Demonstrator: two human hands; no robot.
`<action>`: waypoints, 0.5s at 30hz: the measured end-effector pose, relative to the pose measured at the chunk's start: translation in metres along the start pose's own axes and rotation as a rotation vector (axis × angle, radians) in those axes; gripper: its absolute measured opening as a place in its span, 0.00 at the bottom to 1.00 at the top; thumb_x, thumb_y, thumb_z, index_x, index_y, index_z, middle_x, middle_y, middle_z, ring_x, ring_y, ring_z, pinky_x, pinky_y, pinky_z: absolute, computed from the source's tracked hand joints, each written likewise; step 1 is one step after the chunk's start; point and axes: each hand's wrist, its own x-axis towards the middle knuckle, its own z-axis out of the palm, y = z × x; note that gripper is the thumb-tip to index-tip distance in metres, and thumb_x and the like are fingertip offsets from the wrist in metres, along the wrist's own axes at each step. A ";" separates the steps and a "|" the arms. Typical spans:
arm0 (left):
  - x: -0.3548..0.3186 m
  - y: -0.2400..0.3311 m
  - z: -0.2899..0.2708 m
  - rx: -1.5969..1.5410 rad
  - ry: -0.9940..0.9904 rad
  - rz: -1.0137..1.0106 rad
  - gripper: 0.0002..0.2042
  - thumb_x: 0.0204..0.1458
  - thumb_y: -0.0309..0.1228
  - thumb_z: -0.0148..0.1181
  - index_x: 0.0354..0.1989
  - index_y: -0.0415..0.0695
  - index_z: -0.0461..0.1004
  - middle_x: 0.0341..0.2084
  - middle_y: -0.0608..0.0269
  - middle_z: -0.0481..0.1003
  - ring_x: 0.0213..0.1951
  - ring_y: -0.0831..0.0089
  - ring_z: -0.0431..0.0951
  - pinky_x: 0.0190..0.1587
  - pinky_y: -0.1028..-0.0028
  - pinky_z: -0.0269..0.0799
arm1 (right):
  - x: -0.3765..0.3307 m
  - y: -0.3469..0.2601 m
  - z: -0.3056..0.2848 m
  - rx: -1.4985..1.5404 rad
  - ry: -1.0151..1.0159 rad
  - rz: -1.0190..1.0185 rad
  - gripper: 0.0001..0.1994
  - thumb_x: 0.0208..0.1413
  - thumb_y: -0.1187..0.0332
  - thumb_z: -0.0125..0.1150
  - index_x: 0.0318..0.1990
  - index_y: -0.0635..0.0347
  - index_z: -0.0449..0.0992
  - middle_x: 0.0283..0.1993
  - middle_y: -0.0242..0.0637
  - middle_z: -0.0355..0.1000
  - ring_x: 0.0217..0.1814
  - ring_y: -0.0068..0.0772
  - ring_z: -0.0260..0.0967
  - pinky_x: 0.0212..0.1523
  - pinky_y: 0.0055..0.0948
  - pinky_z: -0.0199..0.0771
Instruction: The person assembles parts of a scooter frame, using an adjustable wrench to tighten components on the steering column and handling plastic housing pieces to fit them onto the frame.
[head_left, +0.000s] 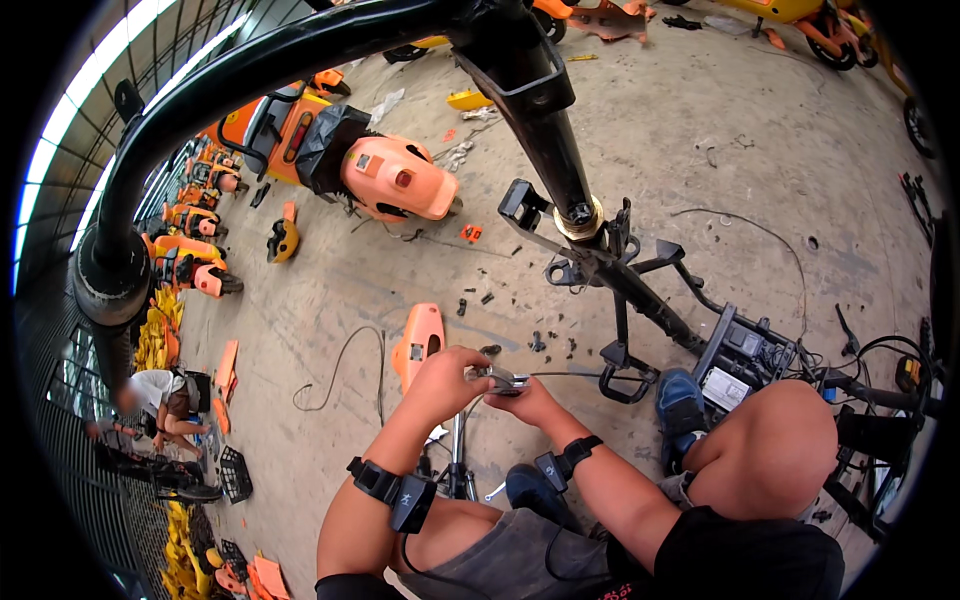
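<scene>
The person's left hand pinches a small silvery metal part from the left, while the right hand grips it from the right and below. The part sits between both hands, above the concrete floor. Just beyond the left hand lies an orange panel; a black bike frame stands to the right, near a blue shoe.
</scene>
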 end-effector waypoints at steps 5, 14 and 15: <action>0.000 0.002 -0.002 -0.182 0.115 -0.012 0.13 0.50 0.31 0.64 0.42 0.38 0.78 0.35 0.56 0.79 0.36 0.68 0.78 0.41 0.72 0.72 | 0.004 0.005 -0.001 -0.023 0.005 -0.028 0.16 0.48 0.66 0.71 0.45 0.60 0.78 0.38 0.28 0.78 0.39 0.17 0.70 0.43 0.26 0.71; 0.009 -0.003 -0.001 -0.777 0.295 0.040 0.13 0.59 0.25 0.51 0.52 0.38 0.71 0.33 0.61 0.77 0.37 0.74 0.77 0.43 0.75 0.73 | 0.011 0.018 -0.006 -0.005 0.040 -0.027 0.14 0.49 0.66 0.71 0.42 0.60 0.79 0.38 0.28 0.78 0.39 0.18 0.70 0.43 0.26 0.72; 0.011 0.001 0.000 -0.737 0.378 0.080 0.14 0.59 0.24 0.50 0.53 0.39 0.69 0.35 0.60 0.76 0.38 0.73 0.77 0.43 0.74 0.73 | 0.010 0.018 -0.005 -0.052 0.050 0.016 0.13 0.49 0.66 0.70 0.41 0.60 0.79 0.37 0.28 0.78 0.39 0.18 0.71 0.43 0.25 0.72</action>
